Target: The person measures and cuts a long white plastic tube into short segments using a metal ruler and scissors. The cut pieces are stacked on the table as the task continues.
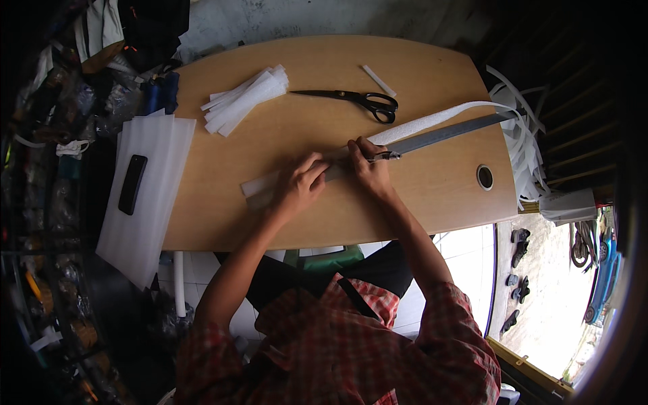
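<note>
A long grey ruler [442, 133] lies slantwise across the wooden table, with a narrow white foam strip [432, 121] along its far side. My left hand [299, 182] presses down near the left end of the ruler and strip, fingers bent and apart, not wrapped round anything. Just right of it, my right hand [371, 174] is closed round a slim tool [390, 156] with a dark and silver back end. Its tip is hidden by my fingers, so I cannot tell whether it is a pen or a cutter. Beyond my hands lie black-handled scissors [351, 96], blades toward the left.
Cut white foam strips [246, 100] are fanned out at the far left of the table [324, 64]. Foam sheets [152, 202] overhang the left edge under a black phone [133, 184]. A small white stick [379, 79] lies past the scissors. Curled offcuts [526, 148] hang off the right edge.
</note>
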{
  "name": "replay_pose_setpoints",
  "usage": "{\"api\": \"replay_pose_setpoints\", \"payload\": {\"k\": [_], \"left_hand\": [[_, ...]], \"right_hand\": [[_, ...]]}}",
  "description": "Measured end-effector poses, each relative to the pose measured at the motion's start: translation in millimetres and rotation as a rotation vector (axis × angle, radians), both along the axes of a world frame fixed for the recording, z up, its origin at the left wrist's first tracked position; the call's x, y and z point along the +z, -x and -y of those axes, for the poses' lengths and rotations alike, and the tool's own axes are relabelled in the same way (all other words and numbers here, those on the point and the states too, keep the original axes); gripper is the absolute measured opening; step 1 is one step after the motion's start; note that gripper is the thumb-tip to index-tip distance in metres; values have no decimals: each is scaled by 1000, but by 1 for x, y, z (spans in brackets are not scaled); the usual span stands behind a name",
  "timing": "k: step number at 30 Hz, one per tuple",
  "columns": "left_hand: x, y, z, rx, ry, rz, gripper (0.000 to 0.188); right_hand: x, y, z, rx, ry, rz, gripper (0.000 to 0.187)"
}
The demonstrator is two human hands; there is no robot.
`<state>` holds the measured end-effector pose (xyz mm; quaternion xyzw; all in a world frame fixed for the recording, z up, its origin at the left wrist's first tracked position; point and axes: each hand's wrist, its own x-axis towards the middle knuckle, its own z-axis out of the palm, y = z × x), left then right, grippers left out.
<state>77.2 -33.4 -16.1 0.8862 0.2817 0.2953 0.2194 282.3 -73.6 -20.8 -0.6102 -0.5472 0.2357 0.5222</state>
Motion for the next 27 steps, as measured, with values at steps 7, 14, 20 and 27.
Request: {"api": "replay_pose_setpoints", "payload": {"k": [7,14,20,27], "left_hand": [[-1,-1,-5,-3,-5,-4,24],[2,-3,-7,-13,-53,-5,23],[1,-1,-5,-1,2,-9,23],[1,-2,-7,-9,-20,-13,24]], "right_hand": [[10,2,-5,35,-26,22,26],[8,0,-2,31,24,35,25],[14,1,-4,66,-13,25,25],[11,-1,-3,54,-16,55,28]]}}
